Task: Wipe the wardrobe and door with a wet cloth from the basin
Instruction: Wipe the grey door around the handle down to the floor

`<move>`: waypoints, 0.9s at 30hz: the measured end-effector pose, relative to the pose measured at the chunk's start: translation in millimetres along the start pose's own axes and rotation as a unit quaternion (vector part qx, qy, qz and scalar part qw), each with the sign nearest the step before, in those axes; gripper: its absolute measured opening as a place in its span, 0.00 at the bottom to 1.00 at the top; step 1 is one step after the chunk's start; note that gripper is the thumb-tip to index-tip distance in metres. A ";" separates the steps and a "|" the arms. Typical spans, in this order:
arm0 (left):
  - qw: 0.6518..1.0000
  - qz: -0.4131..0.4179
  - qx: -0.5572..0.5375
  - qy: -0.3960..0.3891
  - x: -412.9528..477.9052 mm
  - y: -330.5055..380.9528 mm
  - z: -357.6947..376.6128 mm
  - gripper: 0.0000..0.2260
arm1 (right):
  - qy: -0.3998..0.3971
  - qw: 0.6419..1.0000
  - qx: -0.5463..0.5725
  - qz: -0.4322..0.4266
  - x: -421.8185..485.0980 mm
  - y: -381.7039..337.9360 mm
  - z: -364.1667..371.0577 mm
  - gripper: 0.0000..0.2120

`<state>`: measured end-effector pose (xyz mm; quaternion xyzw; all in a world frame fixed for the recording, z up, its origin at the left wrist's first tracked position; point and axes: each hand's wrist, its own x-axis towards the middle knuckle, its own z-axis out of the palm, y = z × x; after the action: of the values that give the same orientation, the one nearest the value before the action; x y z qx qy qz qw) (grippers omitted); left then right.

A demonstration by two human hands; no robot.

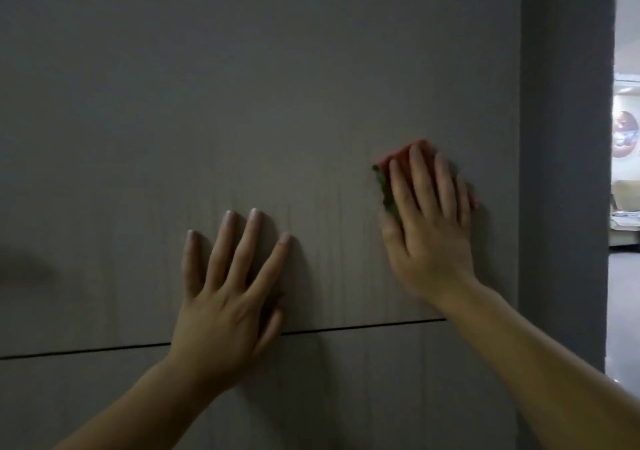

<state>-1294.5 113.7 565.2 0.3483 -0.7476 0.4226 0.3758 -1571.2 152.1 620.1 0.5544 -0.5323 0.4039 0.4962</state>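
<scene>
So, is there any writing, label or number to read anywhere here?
None can be read. The wood-grain panel is plain, the cloth under the right hand shows no label, and the round picture in the room beyond is too blurred to show any words.

Cloth is mostly hidden under the right hand; only a red top edge and a green left edge show, so its full shape can't be told. Right hand is blurred, fingertips soft. Left hand: thumb partly hidden. Both forearms cut by the picture's bottom edge. Wardrobe cut off top, left and bottom. Dark smudge at left edge: can't tell. Room past the wardrobe's right edge is a cut-off, washed-out sliver, contents unreadable.
</scene>
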 end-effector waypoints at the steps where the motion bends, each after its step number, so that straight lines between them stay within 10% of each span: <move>1: 1.000 -0.002 0.001 0.001 0.4 1.1 1.3 0.34 | 0.004 0.999 0.016 0.028 19.3 -2.8 -2.5 0.31; 9: 1.000 -0.007 -0.004 -0.002 -0.7 1.1 1.1 0.34 | -0.035 0.988 -0.020 -0.148 -30.8 -37.0 4.6 0.30; 15: 1.000 -0.002 -0.012 -0.007 -1.4 -0.2 0.8 0.33 | 0.021 1.000 0.000 0.004 47.9 -53.6 0.6 0.30; 21: 0.992 -0.009 -0.123 0.018 -7.7 -13.7 -12.2 0.33 | -0.085 0.969 -0.032 -0.232 -23.9 -58.7 -0.2 0.31; 27: 0.997 -0.039 -0.063 0.013 -29.0 -48.0 -10.9 0.32 | -0.024 0.998 -0.018 -0.051 54.8 -76.7 -3.3 0.32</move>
<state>-1237.7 110.1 562.1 0.3474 -0.7535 0.3639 0.4234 -1489.1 140.4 665.0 0.5811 -0.5225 0.3551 0.5130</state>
